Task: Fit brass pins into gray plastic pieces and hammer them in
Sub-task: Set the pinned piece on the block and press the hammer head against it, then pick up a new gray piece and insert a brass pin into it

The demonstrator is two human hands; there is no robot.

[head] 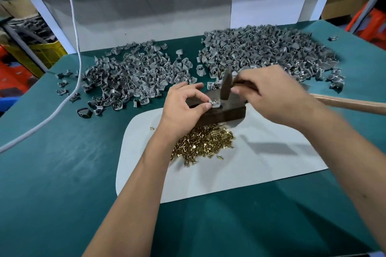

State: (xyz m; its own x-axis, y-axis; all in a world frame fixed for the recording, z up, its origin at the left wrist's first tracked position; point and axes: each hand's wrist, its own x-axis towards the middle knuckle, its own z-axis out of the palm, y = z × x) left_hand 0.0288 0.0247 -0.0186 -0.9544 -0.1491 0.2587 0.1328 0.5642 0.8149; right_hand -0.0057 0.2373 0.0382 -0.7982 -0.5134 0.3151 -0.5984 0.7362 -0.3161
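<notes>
Centrally, left hand (183, 108) pinches gray piece (214, 103) at block (225, 113) edge.

Hammer (226, 86) over pinched gray piece (214, 103)

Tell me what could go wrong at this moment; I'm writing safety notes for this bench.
The left hand pinches the gray piece on the dark block right beside the hammer head; a stray blow could hit fingertips. The right hand grips close to the head, which may reduce control. A glancing strike could flick the piece away.
</notes>
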